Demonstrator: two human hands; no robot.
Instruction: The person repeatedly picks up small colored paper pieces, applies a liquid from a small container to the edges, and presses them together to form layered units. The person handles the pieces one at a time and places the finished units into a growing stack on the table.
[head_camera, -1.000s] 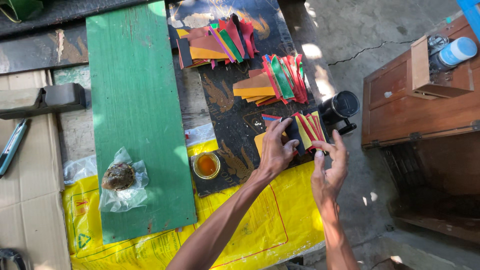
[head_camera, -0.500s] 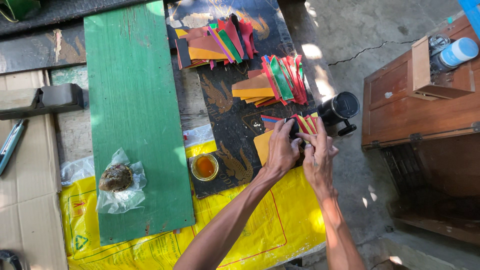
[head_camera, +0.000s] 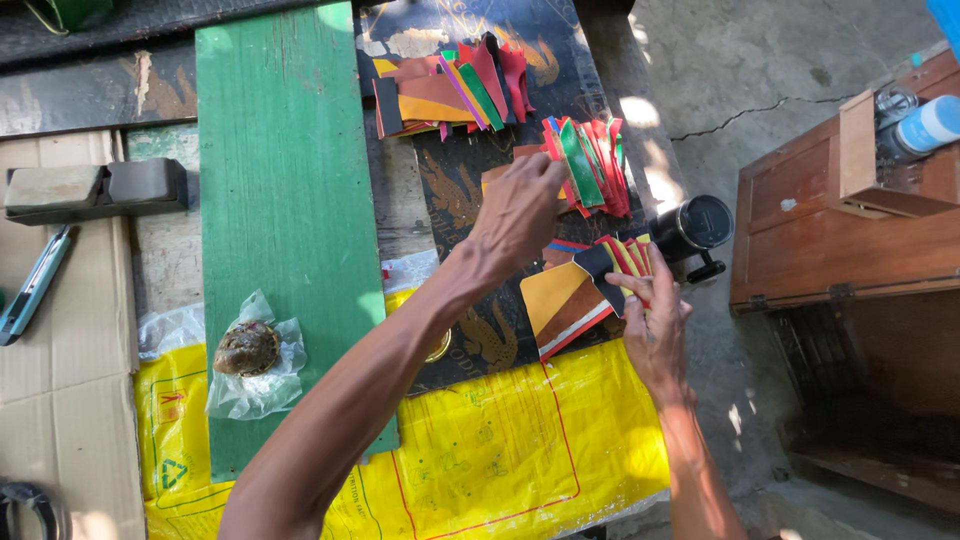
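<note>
Sorting coloured paper pieces on a dark board, seen from the head camera.

The left hand (head_camera: 520, 212) is reaching over the middle fan of coloured pieces (head_camera: 590, 165), fingers curled loosely, whether pinching anything I cannot tell. The right hand (head_camera: 655, 320) is gripping the near fan of pieces (head_camera: 585, 285) by its edge, lying beside the black cup (head_camera: 700, 225), just above the yellow sheet (head_camera: 500, 460). The green plank (head_camera: 285, 200) is lying to the left.

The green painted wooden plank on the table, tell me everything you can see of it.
The long green painted wooden plank lies flat, running from the table's far edge toward the person. Its paint looks worn and streaked. A brown rounded lump in crumpled clear plastic rests on its near left part. The left forearm crosses over its near right corner. Its near end overlaps a yellow plastic sheet.
</note>
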